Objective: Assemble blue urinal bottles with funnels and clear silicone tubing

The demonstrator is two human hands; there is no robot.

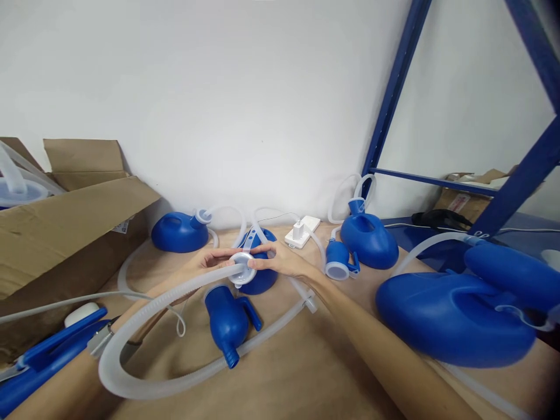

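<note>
Near the middle, a round translucent lid [243, 269] with a thick clear hose [114, 350] is held between my two hands. My left hand [215, 260] pinches its left edge, and my right hand [275, 261] grips the right edge with the thumb on top. From the lid a strip with holes [250, 239] points away toward the wall. Behind the hands stands a blue bottle [261, 283], partly covered. Just below the lid, a blue funnel-shaped cup [228, 319] with a handle lies on the brown surface, its narrow end over the hose.
An open cardboard box [79, 227] stands left. Blue bottles with hoses sit at back left [179, 232], back right [370, 240] and right [455, 318]. A small blue cup [337, 259] and white power strip [303, 231] lie nearby. A blue metal rack [396, 79] rises right.
</note>
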